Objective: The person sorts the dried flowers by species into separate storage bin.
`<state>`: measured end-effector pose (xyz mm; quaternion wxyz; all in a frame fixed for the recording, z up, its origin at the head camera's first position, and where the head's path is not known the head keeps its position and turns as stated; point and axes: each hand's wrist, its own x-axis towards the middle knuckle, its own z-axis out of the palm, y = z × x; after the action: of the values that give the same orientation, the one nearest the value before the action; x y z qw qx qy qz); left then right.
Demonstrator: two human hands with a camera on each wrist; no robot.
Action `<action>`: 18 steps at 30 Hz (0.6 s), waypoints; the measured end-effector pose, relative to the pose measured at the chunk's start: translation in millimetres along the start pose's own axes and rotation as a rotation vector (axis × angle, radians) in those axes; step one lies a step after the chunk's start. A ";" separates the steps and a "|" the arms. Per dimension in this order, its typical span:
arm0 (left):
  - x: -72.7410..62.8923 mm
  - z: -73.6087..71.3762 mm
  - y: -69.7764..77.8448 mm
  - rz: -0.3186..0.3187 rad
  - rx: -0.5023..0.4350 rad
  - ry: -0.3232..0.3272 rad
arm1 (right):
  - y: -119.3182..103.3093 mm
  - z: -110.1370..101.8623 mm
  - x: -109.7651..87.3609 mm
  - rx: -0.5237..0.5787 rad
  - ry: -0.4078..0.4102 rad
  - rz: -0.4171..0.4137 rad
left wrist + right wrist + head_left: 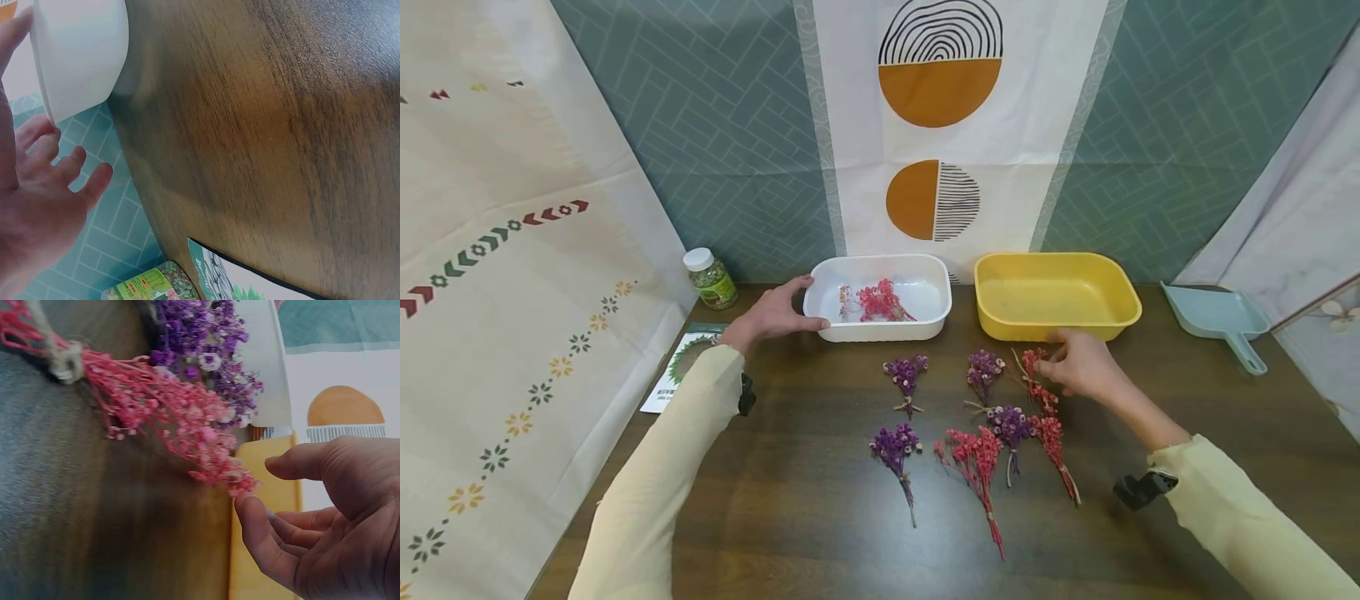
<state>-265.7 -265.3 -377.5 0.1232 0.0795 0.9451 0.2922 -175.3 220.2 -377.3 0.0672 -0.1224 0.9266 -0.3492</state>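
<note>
My left hand (778,312) grips the left end of a white plastic tub (880,332), thumb at the near rim and a finger at the far one. Inside lie pink dried flowers (882,298). My right hand (1081,365) is by the yellow tub's front, over the top of pink dried flowers (1051,429) on the table. In the right wrist view, a fingertip meets the tip of the twine-tied pink bunch (187,419), while the thumb stays apart from it. Purple bunches (983,371) lie just left, and another pink bunch (976,457) lies nearer the front.
A yellow tub (1015,327) stands beside the white one, against the patterned cloth backdrop. Two more purple bunches (905,375) lie left of centre. At the left are a lidded jar (713,283) and a printed card (673,375); a light-blue dustpan (1221,317) lies right.
</note>
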 end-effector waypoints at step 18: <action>0.4 -0.7 0.8 -0.017 -0.005 0.001 | 3.9 14.8 7.7 -0.052 0.002 0.039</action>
<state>-266.2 -264.9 -376.6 0.1254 0.0707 0.9450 0.2935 -180.3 211.6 -391.3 0.0700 -0.1055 0.9376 -0.3237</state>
